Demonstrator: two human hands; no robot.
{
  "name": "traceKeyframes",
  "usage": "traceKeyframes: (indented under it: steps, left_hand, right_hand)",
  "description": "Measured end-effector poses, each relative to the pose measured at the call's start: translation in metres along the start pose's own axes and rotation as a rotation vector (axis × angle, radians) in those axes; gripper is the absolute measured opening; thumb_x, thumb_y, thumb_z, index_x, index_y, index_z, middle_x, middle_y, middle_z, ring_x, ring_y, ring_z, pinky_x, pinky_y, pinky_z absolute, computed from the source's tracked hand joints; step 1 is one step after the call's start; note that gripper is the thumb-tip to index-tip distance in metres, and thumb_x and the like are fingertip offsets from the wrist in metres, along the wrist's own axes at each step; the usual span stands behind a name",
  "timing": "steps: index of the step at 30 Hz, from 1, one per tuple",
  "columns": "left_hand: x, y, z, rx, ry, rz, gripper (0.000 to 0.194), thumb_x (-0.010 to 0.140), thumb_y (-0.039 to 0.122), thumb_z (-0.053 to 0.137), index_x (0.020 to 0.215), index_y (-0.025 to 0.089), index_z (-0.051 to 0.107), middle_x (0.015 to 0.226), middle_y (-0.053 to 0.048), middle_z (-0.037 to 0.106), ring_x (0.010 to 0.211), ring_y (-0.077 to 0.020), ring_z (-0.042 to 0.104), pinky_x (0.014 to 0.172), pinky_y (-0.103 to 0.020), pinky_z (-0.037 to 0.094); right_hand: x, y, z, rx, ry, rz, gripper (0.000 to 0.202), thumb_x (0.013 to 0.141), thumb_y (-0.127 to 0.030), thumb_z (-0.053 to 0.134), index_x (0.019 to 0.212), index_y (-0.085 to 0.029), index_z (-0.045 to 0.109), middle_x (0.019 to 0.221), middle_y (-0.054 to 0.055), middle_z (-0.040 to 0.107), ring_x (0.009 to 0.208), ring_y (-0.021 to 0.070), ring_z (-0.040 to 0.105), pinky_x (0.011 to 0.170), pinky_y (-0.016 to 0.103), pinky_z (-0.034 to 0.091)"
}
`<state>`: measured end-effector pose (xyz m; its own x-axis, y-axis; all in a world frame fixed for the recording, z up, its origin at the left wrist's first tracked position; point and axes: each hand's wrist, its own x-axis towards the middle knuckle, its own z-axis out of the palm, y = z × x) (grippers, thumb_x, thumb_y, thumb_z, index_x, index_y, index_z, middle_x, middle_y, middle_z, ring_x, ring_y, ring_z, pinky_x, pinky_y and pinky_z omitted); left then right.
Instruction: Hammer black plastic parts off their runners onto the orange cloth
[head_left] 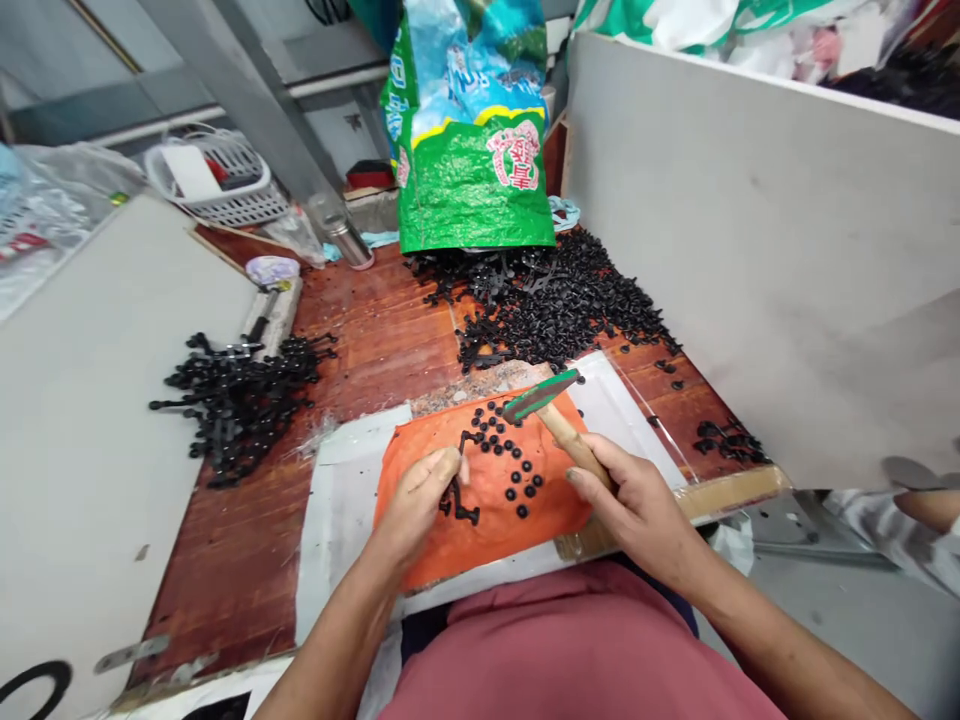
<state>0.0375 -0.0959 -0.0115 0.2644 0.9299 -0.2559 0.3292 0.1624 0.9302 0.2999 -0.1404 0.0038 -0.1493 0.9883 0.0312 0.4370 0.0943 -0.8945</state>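
Person is working two-handed over an orange cloth (427, 555); the step looks like handling one dark branched plastic piece (471, 515) with a hammer (576, 447) at the ready. Left hand (424, 490) is clamping the piece, thumb pressing against bent fingers; its stems are sticking out above and below the grip, the lower end lying to the right of the fingertips. Whether that end is touching the cloth, cannot tell.

Right hand (637, 500) is closing around the wooden handle, fingers together on it, while the green-edged head is pointing away from the body, over the far part of the cloth. Head and piece are sitting apart, nothing striking. Judging from this, any tap would be calling for a firm left pinch, the piece lined up under the head and the thumb out of line.

Small black round caps (522, 511) are lying loose on the cloth, between and beyond the hands. A heap of small black parts (570, 310) is spreading beyond the cloth, and a tangled pile of branched pieces (232, 410) is resting at left.
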Motion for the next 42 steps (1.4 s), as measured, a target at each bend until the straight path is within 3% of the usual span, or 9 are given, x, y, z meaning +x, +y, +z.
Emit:
traceKeyframes:
  steps: [5, 10, 14, 21, 25, 31, 36, 39, 42]
  left_hand:
    - [-0.001, 0.006, 0.004, -0.731, -0.046, -0.172, 0.036, 0.094, 0.050, 0.059, 0.079, 0.018, 0.054, 0.065, 0.004, 0.044, 0.055, -0.0089, 0.037, 0.055, -0.023, 0.037]
    - [0.000, 0.013, 0.011, -1.113, 0.061, -0.264, 0.023, 0.093, 0.032, 0.068, 0.080, 0.017, 0.056, 0.064, 0.004, 0.050, 0.055, -0.0083, 0.046, 0.061, -0.022, 0.049]
    - [-0.001, 0.015, 0.014, -1.160, 0.133, -0.313, 0.013, 0.098, 0.025, 0.060, 0.090, 0.016, 0.063, 0.065, 0.000, 0.063, 0.058, -0.0121, 0.060, 0.068, -0.028, 0.058]
    - [-0.002, 0.011, 0.020, -1.114, 0.242, -0.389, 0.015, 0.102, 0.020, 0.050, 0.100, 0.013, 0.063, 0.081, -0.009, 0.076, 0.067, -0.0177, 0.074, 0.067, -0.028, 0.061]
    - [-0.001, 0.011, 0.024, -1.146, 0.265, -0.367, 0.012, 0.101, 0.014, 0.050, 0.101, 0.013, 0.063, 0.088, -0.011, 0.078, 0.076, -0.0187, 0.076, 0.081, -0.035, 0.063]
    - [-0.003, 0.010, 0.027, -1.242, 0.219, -0.301, 0.006, 0.095, 0.013, 0.060, 0.094, 0.013, 0.066, 0.093, -0.009, 0.077, 0.090, -0.0201, 0.075, 0.099, -0.043, 0.059]
    - [-0.001, 0.012, 0.036, -1.314, 0.281, -0.203, 0.006, 0.089, 0.009, 0.068, 0.085, 0.014, 0.069, 0.087, -0.003, 0.075, 0.080, -0.0139, 0.071, 0.094, -0.034, 0.059]
    - [0.000, 0.014, 0.044, -1.326, 0.228, -0.183, 0.002, 0.088, 0.016, 0.073, 0.088, 0.015, 0.071, 0.093, -0.004, 0.076, 0.084, -0.0157, 0.071, 0.090, -0.033, 0.059]
    - [0.000, 0.015, 0.055, -1.343, 0.175, -0.190, 0.009, 0.087, 0.024, 0.076, 0.091, 0.016, 0.072, 0.092, -0.004, 0.075, 0.085, -0.0159, 0.069, 0.089, -0.031, 0.058]
  right_hand:
    - [0.006, -0.004, 0.013, 0.183, -0.076, 0.048, 0.014, 0.098, -0.035, 0.056, 0.093, -0.022, 0.058, 0.076, -0.003, 0.047, 0.069, 0.0153, 0.045, 0.061, 0.026, 0.037]
    - [0.009, -0.011, 0.020, 0.202, -0.119, 0.053, 0.017, 0.098, -0.034, 0.055, 0.086, -0.022, 0.052, 0.076, -0.004, 0.042, 0.068, 0.0141, 0.040, 0.061, 0.026, 0.033]
    - [0.010, -0.010, 0.021, 0.208, -0.106, 0.059, 0.016, 0.099, -0.034, 0.055, 0.088, -0.022, 0.053, 0.078, -0.004, 0.044, 0.071, 0.0146, 0.042, 0.064, 0.027, 0.035]
    - [0.008, 0.003, 0.023, 0.248, -0.036, 0.083, 0.017, 0.099, -0.038, 0.057, 0.098, -0.022, 0.061, 0.098, 0.002, 0.063, 0.094, 0.0205, 0.057, 0.077, 0.029, 0.042]
    - [0.007, 0.008, 0.024, 0.259, -0.016, 0.071, 0.019, 0.099, -0.040, 0.058, 0.101, -0.022, 0.063, 0.106, 0.003, 0.066, 0.102, 0.0221, 0.059, 0.081, 0.029, 0.044]
    - [0.010, 0.007, 0.029, 0.279, -0.035, 0.088, 0.018, 0.099, -0.039, 0.058, 0.099, -0.022, 0.064, 0.103, 0.003, 0.067, 0.096, 0.0209, 0.060, 0.083, 0.030, 0.045]
    - [0.016, 0.006, 0.042, 0.410, -0.092, 0.108, 0.020, 0.091, -0.031, 0.068, 0.109, -0.022, 0.065, 0.109, 0.003, 0.069, 0.103, 0.0219, 0.062, 0.089, 0.032, 0.049]
    - [0.019, 0.003, 0.050, 0.497, -0.104, 0.132, 0.034, 0.083, -0.030, 0.076, 0.114, -0.022, 0.065, 0.108, 0.002, 0.069, 0.100, 0.0216, 0.064, 0.086, 0.031, 0.051]
    - [0.021, -0.006, 0.055, 0.550, -0.074, 0.139, 0.034, 0.079, -0.028, 0.078, 0.111, -0.022, 0.067, 0.100, 0.000, 0.070, 0.092, 0.0195, 0.064, 0.081, 0.029, 0.052]
